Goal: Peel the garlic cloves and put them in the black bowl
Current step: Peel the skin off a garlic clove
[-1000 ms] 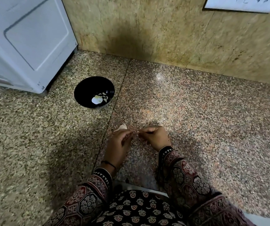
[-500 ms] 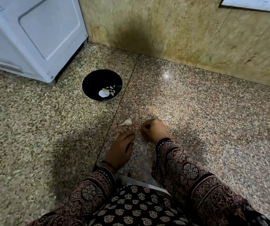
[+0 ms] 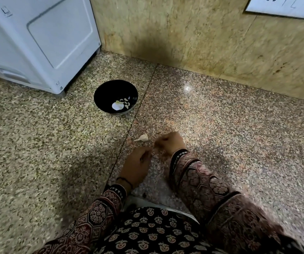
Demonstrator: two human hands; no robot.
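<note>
Apparently both hands were working low over the bench (image 3: 230, 140). The right hand (image 3: 170, 142) was curled into a narrow grip with the knuckles up. The left hand (image 3: 135, 165) was just beside it, fingers bent down toward the stone. The blur hid the fingertips, so I cannot tell whether either grip held a clove or skin. An unpeeled garlic piece (image 3: 142, 138) lay on the bench just left of the right hand, probably kept near to be taken next. Farther off, near the white appliance (image 3: 43, 43), stood the black bowl (image 3: 105, 92) with a few peeled cloves (image 3: 126, 103) and a larger white piece (image 3: 117, 106). I think it stood apart from the hands so that loose skins would fall outside it.
</note>
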